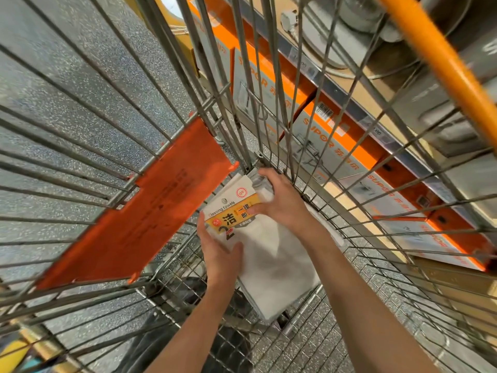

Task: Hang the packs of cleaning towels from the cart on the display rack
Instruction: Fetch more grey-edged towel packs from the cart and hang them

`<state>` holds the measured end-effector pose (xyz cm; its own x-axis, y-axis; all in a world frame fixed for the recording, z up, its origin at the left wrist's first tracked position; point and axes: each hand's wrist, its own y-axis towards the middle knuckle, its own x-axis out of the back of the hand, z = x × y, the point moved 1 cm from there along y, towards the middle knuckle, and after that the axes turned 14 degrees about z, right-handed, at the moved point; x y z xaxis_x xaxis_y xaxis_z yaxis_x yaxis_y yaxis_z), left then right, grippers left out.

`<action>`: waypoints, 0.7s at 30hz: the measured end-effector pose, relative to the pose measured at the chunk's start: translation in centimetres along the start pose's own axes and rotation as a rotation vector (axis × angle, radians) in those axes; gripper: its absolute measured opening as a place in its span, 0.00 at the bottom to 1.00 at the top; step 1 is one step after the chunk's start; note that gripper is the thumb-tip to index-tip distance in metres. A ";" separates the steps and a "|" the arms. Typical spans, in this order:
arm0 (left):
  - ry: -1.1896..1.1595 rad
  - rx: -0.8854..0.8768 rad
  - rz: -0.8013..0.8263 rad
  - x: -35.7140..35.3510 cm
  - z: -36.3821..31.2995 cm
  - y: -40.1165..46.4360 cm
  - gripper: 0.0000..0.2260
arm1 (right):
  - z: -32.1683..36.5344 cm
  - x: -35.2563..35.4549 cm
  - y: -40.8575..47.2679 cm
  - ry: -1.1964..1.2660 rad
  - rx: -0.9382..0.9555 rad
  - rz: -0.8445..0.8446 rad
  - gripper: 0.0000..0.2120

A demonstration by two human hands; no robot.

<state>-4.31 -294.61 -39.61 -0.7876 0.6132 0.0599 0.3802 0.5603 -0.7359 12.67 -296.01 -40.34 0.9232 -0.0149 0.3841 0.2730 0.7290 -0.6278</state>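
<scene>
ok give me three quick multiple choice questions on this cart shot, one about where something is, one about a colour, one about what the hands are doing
1. Where is the pack of cleaning towels?
A. hanging on a display rack
B. inside the wire cart, near its far end
C. lying on the floor outside the cart

2. What colour is the flat panel on the cart's left side?
A. blue
B. green
C. orange

3. What are the hands doing?
A. both hold the pack
B. both rest open on the cart handle
C. only the right hand touches the pack

Answers:
1. B, the pack lies within the wire walls, over the mesh bottom.
2. C, the panel is plainly orange against the grey wire.
3. A, the left hand grips the pack's left edge with the thumb across its front, and the right hand grips its labelled top.
</scene>
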 end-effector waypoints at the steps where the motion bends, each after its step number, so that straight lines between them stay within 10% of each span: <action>1: 0.006 0.012 -0.001 0.0 0.0 0.0 0.44 | -0.1 0.0 -0.2 0.012 -0.001 0.009 0.40; 21: 0.011 0.003 -0.048 -0.1 1.2 -0.9 0.45 | 0.2 -1.8 -0.6 -0.206 0.083 -0.050 0.40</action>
<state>-5.13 -295.79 -39.75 -0.7993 0.5921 0.1025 0.3408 0.5872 -0.7342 10.76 -296.30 -40.48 0.8319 0.0821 0.5489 0.2853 0.7850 -0.5498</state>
